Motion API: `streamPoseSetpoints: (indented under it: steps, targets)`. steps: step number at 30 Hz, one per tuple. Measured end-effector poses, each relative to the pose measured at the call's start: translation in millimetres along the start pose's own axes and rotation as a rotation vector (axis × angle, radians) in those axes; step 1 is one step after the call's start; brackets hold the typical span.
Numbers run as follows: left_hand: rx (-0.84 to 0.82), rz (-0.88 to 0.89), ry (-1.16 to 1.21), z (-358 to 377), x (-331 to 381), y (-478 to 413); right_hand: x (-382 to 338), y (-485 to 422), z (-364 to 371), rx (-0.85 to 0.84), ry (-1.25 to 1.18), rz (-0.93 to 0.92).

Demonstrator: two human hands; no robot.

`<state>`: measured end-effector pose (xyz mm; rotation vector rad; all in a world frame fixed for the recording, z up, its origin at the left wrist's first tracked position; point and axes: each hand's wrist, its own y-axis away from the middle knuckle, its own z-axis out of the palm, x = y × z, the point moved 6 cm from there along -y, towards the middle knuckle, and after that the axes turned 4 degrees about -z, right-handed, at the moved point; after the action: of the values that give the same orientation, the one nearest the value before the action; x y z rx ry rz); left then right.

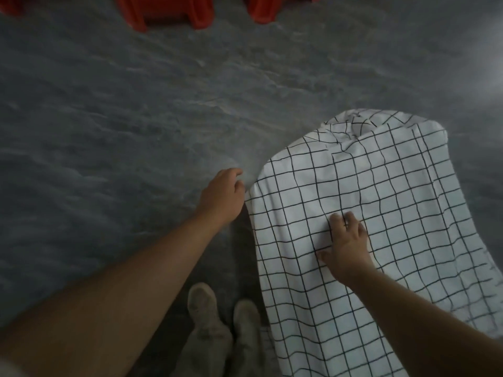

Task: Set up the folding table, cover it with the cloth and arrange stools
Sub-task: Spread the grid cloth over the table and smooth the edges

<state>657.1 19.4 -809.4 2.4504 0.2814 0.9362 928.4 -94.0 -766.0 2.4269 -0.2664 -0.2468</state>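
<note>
Grey concrete floor (114,137) lies bare and wide to the left and ahead, up to two red stools (168,12) (277,8) cut off by the top edge. One white checked cloth (402,191) drapes over something hidden at the right, its left edge hanging beside the person's two shoes (202,300). The right hand (347,246) presses flat on the cloth, fingers spread. The left hand (221,194) is relaxed, loosely curled, gripping nothing, just beside the cloth's left edge.

Both forearms (141,265) are bare, above pale grey-beige trousers (209,349) and matching soft shoes (202,299)
</note>
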Motion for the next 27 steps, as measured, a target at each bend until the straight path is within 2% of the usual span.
streamPoseSetpoints:
  steps: [4, 9, 13, 15, 19, 21, 23, 27]
  targets:
    - [-0.106, 0.028, 0.028, 6.1, 40.6, -28.3, -0.4, -1.8, -2.4, -0.019, -0.004, 0.033]
    - [-0.204, -0.082, 0.058, 16.5, 64.0, -69.5, -8.2, -4.5, -9.6, -0.145, 0.056, 0.089]
    - [-0.248, -0.138, -0.037, 26.8, 63.6, -102.5, -17.5, -18.0, -42.2, -0.227, 0.156, 0.166]
    - [-0.265, -0.113, -0.061, 31.0, 64.3, -114.8, -31.3, -41.9, -73.3, -0.114, 0.209, 0.12]
    - [-0.362, -0.091, 0.017, 48.8, 67.9, -139.6, -62.0, -101.7, -136.2, 0.301, 0.066, 0.003]
    - [-0.439, -0.152, 0.114, 62.1, 69.9, -148.0, -70.2, -132.4, -149.1, 0.381, 0.019, 0.009]
    - [-0.57, -0.235, 0.249, 77.0, 75.4, -150.6, -70.7, -159.0, -147.7, 0.337, -0.007, 0.084]
    - [-0.838, -0.382, 0.436, 94.0, 84.9, -145.8, -70.7, -178.9, -119.1, 0.125, 0.038, 0.182]
